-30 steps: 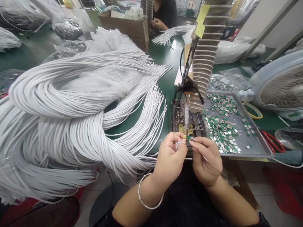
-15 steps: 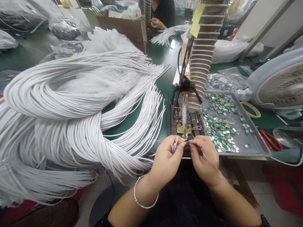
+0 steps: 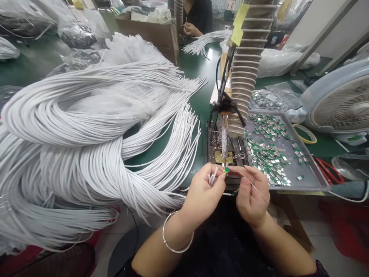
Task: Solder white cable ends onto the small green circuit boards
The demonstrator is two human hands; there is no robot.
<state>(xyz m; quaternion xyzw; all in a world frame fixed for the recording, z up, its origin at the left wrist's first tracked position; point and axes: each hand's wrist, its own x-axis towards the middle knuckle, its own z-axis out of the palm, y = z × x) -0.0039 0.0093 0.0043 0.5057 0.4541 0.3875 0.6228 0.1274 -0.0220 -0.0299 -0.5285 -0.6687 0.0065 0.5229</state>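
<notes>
My left hand point(image 3: 205, 192) is closed around a few white cables point(image 3: 212, 177), whose cut ends poke up between the fingers. At its fingertips is a small green circuit board point(image 3: 227, 169), right under the tip of a soldering iron point(image 3: 225, 134) clamped upright in a stand. A thin length of solder wire point(image 3: 250, 183) is pinched in my right hand point(image 3: 253, 196), its free end pointing toward the iron tip. Just left of that hand, lower down, shows another small green board point(image 3: 235, 192) at the end of a white cable; whether the fingers touch it, I cannot tell.
Large bundles of white cable point(image 3: 86, 161) cover the left of the bench. On the right lies a metal tray point(image 3: 309, 169) of green boards, beside red-handled pliers point(image 3: 330, 171) and a fan point(image 3: 343, 100). A ribbed hose point(image 3: 245, 73) hangs behind the iron. Across the bench sits a co-worker point(image 3: 198, 17).
My right hand has drawn back from the left fingertips, a little to the right, keeping the solder wire. The green board at my left fingertips now shows clearly, and another appears below.
</notes>
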